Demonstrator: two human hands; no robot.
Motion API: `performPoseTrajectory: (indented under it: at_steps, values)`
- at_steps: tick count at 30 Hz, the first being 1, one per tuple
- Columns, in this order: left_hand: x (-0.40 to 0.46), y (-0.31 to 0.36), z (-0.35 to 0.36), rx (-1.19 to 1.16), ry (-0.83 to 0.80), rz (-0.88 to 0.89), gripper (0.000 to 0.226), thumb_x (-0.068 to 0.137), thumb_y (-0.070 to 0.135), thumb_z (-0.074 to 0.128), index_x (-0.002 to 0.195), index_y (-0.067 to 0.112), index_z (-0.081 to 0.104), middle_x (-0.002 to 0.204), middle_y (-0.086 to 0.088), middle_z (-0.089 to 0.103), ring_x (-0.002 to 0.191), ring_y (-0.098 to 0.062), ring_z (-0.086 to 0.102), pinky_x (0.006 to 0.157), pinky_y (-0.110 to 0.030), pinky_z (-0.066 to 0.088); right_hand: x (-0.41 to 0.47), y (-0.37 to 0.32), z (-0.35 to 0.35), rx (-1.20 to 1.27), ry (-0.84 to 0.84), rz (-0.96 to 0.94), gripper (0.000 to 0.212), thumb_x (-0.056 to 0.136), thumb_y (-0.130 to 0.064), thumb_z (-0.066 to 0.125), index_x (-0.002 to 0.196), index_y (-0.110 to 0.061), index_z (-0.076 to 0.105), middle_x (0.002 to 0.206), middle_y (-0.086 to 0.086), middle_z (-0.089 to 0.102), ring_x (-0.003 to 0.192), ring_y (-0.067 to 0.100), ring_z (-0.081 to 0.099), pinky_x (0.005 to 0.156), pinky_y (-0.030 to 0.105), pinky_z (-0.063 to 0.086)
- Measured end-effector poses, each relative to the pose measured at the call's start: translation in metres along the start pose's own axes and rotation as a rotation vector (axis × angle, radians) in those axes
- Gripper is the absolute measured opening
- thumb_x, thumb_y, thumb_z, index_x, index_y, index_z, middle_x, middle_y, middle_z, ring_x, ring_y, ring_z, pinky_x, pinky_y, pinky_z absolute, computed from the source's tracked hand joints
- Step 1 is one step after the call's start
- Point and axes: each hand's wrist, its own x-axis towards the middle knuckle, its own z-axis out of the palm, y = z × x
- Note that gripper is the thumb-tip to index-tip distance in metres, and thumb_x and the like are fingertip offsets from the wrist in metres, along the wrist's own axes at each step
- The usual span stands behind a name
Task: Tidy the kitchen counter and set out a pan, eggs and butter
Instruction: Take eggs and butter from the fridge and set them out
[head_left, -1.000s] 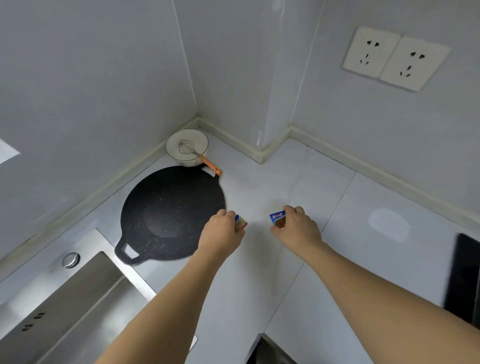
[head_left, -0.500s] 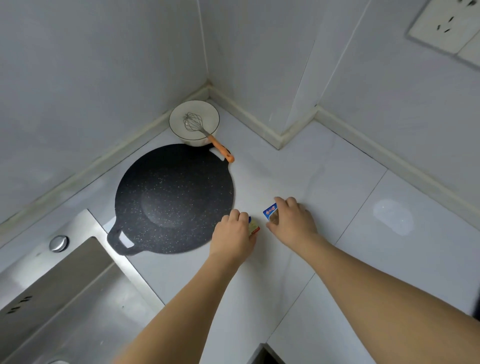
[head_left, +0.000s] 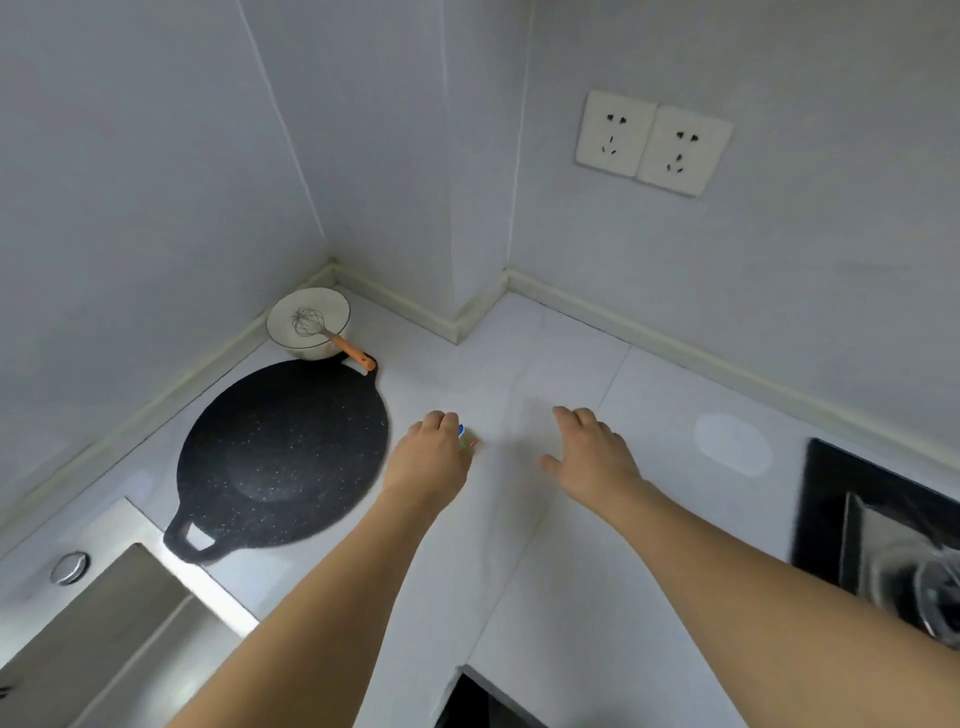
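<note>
A flat black speckled pan (head_left: 280, 457) with two loop handles lies on the white counter (head_left: 545, 519), left of centre. Just right of the pan's rim, my left hand (head_left: 431, 462) curls over small wrapped butter packets (head_left: 466, 437); only a blue and a red edge peek out past the fingers. My right hand (head_left: 592, 454) hovers a little further right with fingers spread and nothing in it. No eggs are in view.
A white bowl (head_left: 332, 312) holding a whisk (head_left: 332, 335) with an orange handle stands in the corner behind the pan. A steel sink (head_left: 88, 623) is at the lower left. A black cooktop (head_left: 878, 525) with a blurred pot sits at the right edge. Wall sockets (head_left: 652, 140) above.
My right hand has let go of its blue packet and opened, drifting right. The packet now sits by my left hand. The camera tilted up, showing the sockets and cooktop again.
</note>
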Motion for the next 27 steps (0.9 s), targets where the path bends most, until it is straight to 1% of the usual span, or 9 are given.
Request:
performPoseTrajectory:
  at_steps: [2, 6, 9, 11, 13, 16, 20, 24, 27]
  values:
    - [-0.005, 0.031, -0.006, 0.015, 0.014, 0.064, 0.045, 0.100, 0.036, 0.041, 0.137, 0.010, 0.041, 0.138, -0.005, 0.045, 0.121, -0.026, 0.046, 0.092, -0.036, 0.043, -0.026, 0.028, -0.011, 0.029, 0.037, 0.056, 0.067, 0.094, -0.041, 0.051, 0.148, -0.014, 0.024, 0.141, 0.008, 0.038, 0.124, 0.028, 0.045, 0.101, 0.038, 0.039]
    - [-0.017, 0.095, -0.010, 0.060, 0.032, 0.183, 0.041, 0.101, 0.035, 0.040, 0.133, 0.008, 0.042, 0.136, -0.006, 0.046, 0.122, -0.026, 0.045, 0.089, -0.036, 0.042, -0.078, 0.079, -0.024, 0.093, 0.095, 0.162, 0.068, 0.094, -0.040, 0.050, 0.150, -0.015, 0.022, 0.145, 0.008, 0.035, 0.127, 0.027, 0.043, 0.102, 0.037, 0.039]
    - [-0.028, 0.150, -0.004, 0.070, 0.007, 0.309, 0.044, 0.102, 0.034, 0.039, 0.139, 0.010, 0.038, 0.143, -0.005, 0.041, 0.127, -0.025, 0.042, 0.094, -0.037, 0.042, -0.120, 0.120, -0.029, 0.134, 0.141, 0.250, 0.067, 0.095, -0.042, 0.049, 0.150, -0.014, 0.023, 0.146, 0.008, 0.034, 0.126, 0.026, 0.044, 0.100, 0.037, 0.041]
    - [-0.035, 0.200, 0.006, 0.113, -0.027, 0.459, 0.047, 0.102, 0.034, 0.037, 0.144, 0.012, 0.034, 0.148, -0.003, 0.037, 0.130, -0.023, 0.040, 0.098, -0.036, 0.040, -0.159, 0.153, -0.037, 0.161, 0.199, 0.363, 0.067, 0.095, -0.042, 0.049, 0.150, -0.014, 0.024, 0.147, 0.008, 0.034, 0.126, 0.027, 0.044, 0.100, 0.037, 0.042]
    - [-0.037, 0.219, 0.008, 0.117, -0.038, 0.504, 0.047, 0.103, 0.033, 0.037, 0.145, 0.014, 0.033, 0.149, -0.001, 0.035, 0.132, -0.022, 0.039, 0.099, -0.035, 0.039, -0.172, 0.164, -0.045, 0.162, 0.233, 0.389, 0.066, 0.094, -0.042, 0.051, 0.148, -0.013, 0.027, 0.146, 0.009, 0.036, 0.128, 0.028, 0.044, 0.100, 0.039, 0.042]
    - [-0.049, 0.287, 0.020, 0.149, -0.076, 0.724, 0.048, 0.103, 0.032, 0.037, 0.147, 0.014, 0.031, 0.151, -0.002, 0.033, 0.133, -0.022, 0.038, 0.102, -0.034, 0.037, -0.224, 0.201, -0.057, 0.183, 0.317, 0.557, 0.065, 0.092, -0.040, 0.054, 0.146, -0.013, 0.031, 0.145, 0.009, 0.038, 0.130, 0.029, 0.041, 0.103, 0.040, 0.041]
    - [-0.081, 0.373, 0.033, 0.069, -0.125, 0.976, 0.045, 0.101, 0.029, 0.042, 0.145, 0.015, 0.038, 0.147, -0.005, 0.041, 0.129, -0.023, 0.042, 0.104, -0.034, 0.040, -0.296, 0.240, -0.065, 0.189, 0.403, 0.756, 0.056, 0.090, -0.037, 0.054, 0.141, -0.016, 0.039, 0.138, 0.006, 0.044, 0.122, 0.026, 0.048, 0.100, 0.037, 0.041]
    - [-0.123, 0.437, 0.043, 0.085, -0.162, 1.154, 0.046, 0.101, 0.030, 0.044, 0.144, 0.015, 0.039, 0.147, -0.005, 0.041, 0.129, -0.025, 0.043, 0.104, -0.040, 0.041, -0.362, 0.261, -0.065, 0.205, 0.433, 0.911, 0.064, 0.093, -0.039, 0.053, 0.147, -0.015, 0.028, 0.143, 0.008, 0.038, 0.124, 0.028, 0.046, 0.099, 0.040, 0.042]
    - [-0.167, 0.484, 0.052, 0.108, -0.173, 1.279, 0.048, 0.101, 0.029, 0.043, 0.145, 0.013, 0.037, 0.149, -0.006, 0.039, 0.130, -0.025, 0.043, 0.104, -0.041, 0.041, -0.422, 0.277, -0.057, 0.192, 0.471, 1.021, 0.064, 0.093, -0.041, 0.053, 0.146, -0.016, 0.030, 0.142, 0.006, 0.039, 0.125, 0.027, 0.046, 0.101, 0.041, 0.042]
